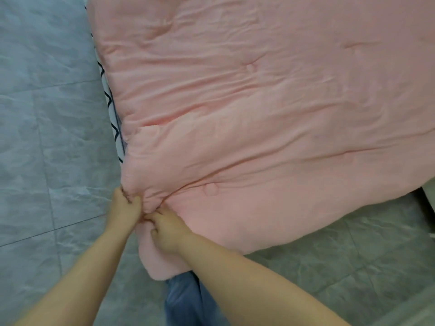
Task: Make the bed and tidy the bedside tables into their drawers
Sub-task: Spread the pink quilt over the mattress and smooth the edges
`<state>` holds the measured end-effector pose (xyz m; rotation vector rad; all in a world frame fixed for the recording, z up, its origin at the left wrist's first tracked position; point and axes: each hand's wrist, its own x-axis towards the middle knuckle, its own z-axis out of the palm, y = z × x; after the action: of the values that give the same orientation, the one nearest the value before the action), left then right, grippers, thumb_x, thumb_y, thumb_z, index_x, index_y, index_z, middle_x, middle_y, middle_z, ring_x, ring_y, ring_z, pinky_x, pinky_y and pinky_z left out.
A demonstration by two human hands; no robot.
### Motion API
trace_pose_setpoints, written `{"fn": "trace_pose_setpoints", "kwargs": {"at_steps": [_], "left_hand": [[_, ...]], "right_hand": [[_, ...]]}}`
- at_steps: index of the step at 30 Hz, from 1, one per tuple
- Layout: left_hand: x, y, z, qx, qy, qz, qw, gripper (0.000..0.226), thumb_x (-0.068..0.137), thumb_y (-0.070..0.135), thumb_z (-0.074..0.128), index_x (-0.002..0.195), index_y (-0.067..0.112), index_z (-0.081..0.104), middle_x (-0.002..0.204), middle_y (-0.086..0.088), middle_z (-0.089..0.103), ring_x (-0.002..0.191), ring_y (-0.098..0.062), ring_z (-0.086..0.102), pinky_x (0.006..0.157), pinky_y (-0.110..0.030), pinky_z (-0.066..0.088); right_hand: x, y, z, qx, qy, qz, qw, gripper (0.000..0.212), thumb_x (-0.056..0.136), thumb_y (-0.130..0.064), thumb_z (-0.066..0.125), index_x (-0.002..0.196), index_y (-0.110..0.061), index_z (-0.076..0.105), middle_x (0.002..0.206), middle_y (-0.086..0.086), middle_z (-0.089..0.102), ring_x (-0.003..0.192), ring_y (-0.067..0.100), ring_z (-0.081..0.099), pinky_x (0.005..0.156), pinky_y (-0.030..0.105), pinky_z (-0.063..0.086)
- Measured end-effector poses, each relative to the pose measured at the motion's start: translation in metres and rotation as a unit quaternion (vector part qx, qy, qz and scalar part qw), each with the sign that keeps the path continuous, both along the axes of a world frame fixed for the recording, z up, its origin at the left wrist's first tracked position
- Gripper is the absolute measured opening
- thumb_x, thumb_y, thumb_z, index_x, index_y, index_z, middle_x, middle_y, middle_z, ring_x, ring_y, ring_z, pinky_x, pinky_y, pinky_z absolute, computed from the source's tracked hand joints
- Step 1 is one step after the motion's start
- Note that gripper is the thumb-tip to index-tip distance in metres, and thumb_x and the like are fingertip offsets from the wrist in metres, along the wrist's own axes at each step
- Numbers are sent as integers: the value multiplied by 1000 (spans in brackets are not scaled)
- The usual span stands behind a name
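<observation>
Corner of a soft, padded pink quilt [247,109] is bunched in both fists – the left hand [124,205] grips a gathered fold at the outer edge, fingers curled tight into the cloth, and the right hand [166,231], touching or nearly touching it on the inside, pinches the next fold with thumb and fingers wrapped round. From the grip the whole quilt lies ahead and to the right, its bulk fanning away across the bed; a short tail of it hangs below the hands toward the person's blue trousers [186,300]. Just left of the grip and running away from it, a strip of white sheet with black zigzag lines [113,114] shows past the quilt's edge, with grey marbled floor tiles [47,137] beyond. Creases radiate from the held corner, so the cloth looks taut near the hands and rumpled further off – my guess is that a pull leftward and toward the body would cover that strip
</observation>
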<state>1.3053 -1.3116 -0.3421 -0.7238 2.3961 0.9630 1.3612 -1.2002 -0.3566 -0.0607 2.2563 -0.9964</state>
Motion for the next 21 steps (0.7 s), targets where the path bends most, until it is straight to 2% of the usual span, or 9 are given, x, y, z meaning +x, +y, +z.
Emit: {"fn": "trace_pose_setpoints", "kwargs": {"at_steps": [3,5,7,10,11,13,15,18,21], "left_hand": [[18,-7,2,60,-35,35,997,44,87,12,63,127,2,47,120,-21,61,106,-35,59,84,-38,44],[26,-12,15,80,-60,68,993,54,87,17,66,135,6,45,128,-18,58,112,-34,58,95,-44,47],[33,-21,36,83,-77,86,990,55,85,27,68,133,8,50,128,-17,60,112,-34,59,97,-50,47],[42,-27,71,92,-88,105,986,63,65,43,59,119,12,61,118,-14,66,108,-33,62,95,-49,50],[43,-25,86,107,-96,109,984,59,66,43,58,116,12,62,116,-13,66,109,-32,62,96,-46,50],[43,-17,136,144,-95,114,979,35,83,31,61,112,13,62,113,-10,65,110,-30,61,92,-39,48],[35,-10,163,171,-89,93,977,20,92,19,56,111,14,61,116,-10,63,106,-27,60,87,-35,47],[20,-17,207,193,-45,61,978,19,96,15,52,113,11,61,111,-7,62,97,-22,58,74,-28,45],[0,-38,237,202,-8,44,978,19,96,16,52,112,11,61,110,-8,62,98,-22,59,72,-28,43]], "right_hand": [[12,10,20,-70,2,-87,994,50,80,4,46,126,-6,62,129,18,60,122,32,53,110,34,38],[10,21,42,-85,-21,-121,989,46,83,8,46,124,-3,63,128,16,62,120,26,56,108,19,35],[4,30,67,-75,-36,-131,988,44,85,6,46,123,-7,65,128,10,63,120,21,55,97,7,29],[-14,35,108,-56,-58,-156,984,41,87,2,47,121,-10,66,127,7,64,121,21,55,98,12,33],[-21,36,119,-46,-69,-164,983,39,88,0,47,120,-10,66,126,8,65,121,22,56,100,17,36],[-36,36,149,-24,-78,-156,984,38,88,-3,47,121,-10,67,125,9,66,118,23,58,100,23,40],[-51,38,167,-18,-83,-165,983,38,88,-5,47,119,-12,68,119,9,68,105,22,60,94,26,44],[-73,31,203,-9,-69,-162,984,37,88,-7,51,119,-14,69,97,1,62,88,17,51,76,22,42],[-92,17,225,-15,-69,-182,981,35,88,-7,53,118,-14,69,92,-1,63,83,17,54,67,17,40]]}}
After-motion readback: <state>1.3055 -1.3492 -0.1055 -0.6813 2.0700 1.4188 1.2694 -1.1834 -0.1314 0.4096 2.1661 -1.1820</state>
